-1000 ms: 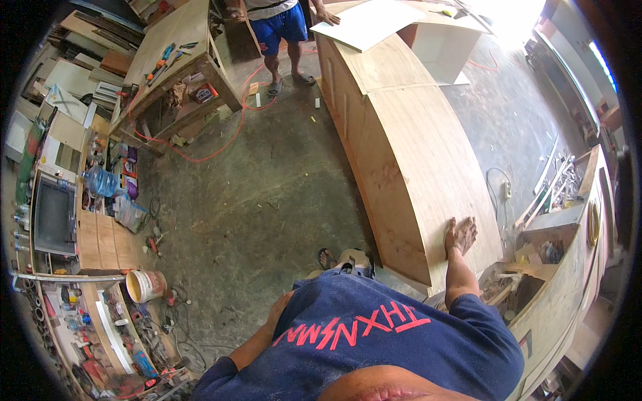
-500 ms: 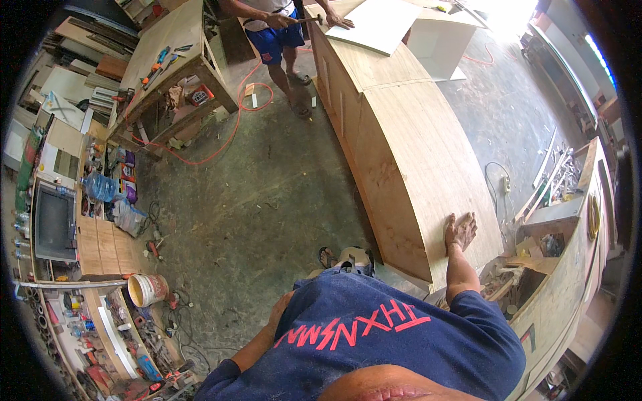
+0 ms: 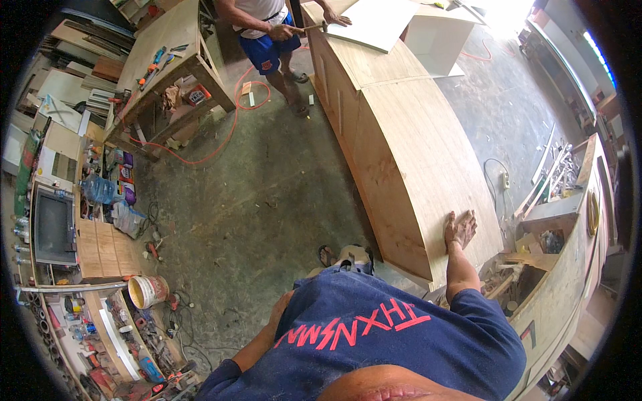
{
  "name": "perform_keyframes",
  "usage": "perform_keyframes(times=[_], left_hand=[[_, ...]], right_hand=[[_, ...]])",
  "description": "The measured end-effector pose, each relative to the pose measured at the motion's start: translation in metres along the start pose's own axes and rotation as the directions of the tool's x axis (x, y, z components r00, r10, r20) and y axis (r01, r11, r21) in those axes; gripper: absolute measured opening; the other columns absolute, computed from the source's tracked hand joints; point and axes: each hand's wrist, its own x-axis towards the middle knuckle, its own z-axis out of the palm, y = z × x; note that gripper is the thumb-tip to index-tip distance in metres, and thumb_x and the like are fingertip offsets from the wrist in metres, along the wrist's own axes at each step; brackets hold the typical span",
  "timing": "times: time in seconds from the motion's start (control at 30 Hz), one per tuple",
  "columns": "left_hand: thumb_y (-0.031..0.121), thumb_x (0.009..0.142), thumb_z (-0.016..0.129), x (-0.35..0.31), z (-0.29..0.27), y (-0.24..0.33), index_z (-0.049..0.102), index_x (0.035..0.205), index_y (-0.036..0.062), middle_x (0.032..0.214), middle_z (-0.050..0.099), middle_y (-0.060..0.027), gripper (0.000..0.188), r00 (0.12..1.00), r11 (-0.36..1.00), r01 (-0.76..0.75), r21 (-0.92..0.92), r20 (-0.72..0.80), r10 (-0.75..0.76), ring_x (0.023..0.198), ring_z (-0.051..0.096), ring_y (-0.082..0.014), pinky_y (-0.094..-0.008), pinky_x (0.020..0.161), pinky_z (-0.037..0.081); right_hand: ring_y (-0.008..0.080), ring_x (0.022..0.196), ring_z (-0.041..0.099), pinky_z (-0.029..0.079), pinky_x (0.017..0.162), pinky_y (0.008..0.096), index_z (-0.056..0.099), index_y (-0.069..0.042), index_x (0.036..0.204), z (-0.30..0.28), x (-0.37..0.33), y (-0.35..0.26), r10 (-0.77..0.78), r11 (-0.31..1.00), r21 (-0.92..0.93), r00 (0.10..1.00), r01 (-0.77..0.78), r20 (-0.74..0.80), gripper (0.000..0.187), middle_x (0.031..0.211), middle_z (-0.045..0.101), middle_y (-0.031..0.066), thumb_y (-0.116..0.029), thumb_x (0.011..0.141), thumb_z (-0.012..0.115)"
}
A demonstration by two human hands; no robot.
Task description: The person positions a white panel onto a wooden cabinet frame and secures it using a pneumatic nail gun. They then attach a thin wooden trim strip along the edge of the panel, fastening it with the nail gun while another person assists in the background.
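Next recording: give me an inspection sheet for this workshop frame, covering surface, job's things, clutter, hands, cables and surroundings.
Surface: long plywood cabinet top, bare wood.
Job's things: cabinet top only; white panel lies at its far end.
Clutter: tools on workbench; bucket and bottles along the left wall.
Hands: right hand flat, open on the cabinet top; left hand at the waist, mostly hidden.
Cables: orange hose looping over the floor.
Surroundings: another person working at the far end.
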Motion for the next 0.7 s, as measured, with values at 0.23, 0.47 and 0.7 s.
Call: perform_keyframes(times=[0.23, 0.47, 0.7], left_hand=[[0.023, 0.102, 0.046, 0.004, -0.005, 0.008, 0.053, 0.139, 0.009, 0.132, 0.059, -0.0142, 0.04, 0.992, 0.991, -0.124, 0.058, 0.008, 0.124, 0.124, 0.055, -0.03, -0.0381, 0.109, 0.039], [0.024, 0.099, 0.049, 0.011, -0.01, 0.021, 0.051, 0.14, 0.0085, 0.133, 0.059, -0.0151, 0.044, 0.994, 0.994, -0.081, 0.074, 0.073, 0.076, 0.126, 0.054, -0.0312, -0.0391, 0.11, 0.039], [0.037, 0.109, 0.034, 0.015, -0.012, 0.046, 0.057, 0.137, 0.0067, 0.135, 0.058, -0.012, 0.047, 0.975, 0.941, 0.222, -0.257, 0.091, -0.205, 0.126, 0.053, -0.0247, -0.0353, 0.111, 0.035]], right_hand=[[0.0323, 0.144, 0.033, 0.026, 0.119, 0.0449, 0.041, -0.007, 0.147, 0.001, 0.0, 0.0, 0.005, 1.0, -0.008, 1.0, -0.005, 0.007, 0.073, 0.157, 0.036, 0.0119, -0.051, 0.093, 0.06], [0.0328, 0.144, 0.033, 0.026, 0.119, 0.0456, 0.042, -0.006, 0.147, -0.002, -0.001, -0.001, -0.004, 1.0, -0.012, 1.0, 0.004, 0.011, 0.073, 0.158, 0.036, 0.012, -0.052, 0.093, 0.06], [0.0335, 0.143, 0.035, 0.027, 0.119, 0.0456, 0.042, -0.006, 0.146, -0.001, 0.0, -0.001, 0.002, 1.0, -0.022, 1.0, -0.002, 0.005, 0.072, 0.157, 0.036, 0.0123, -0.051, 0.093, 0.059]])
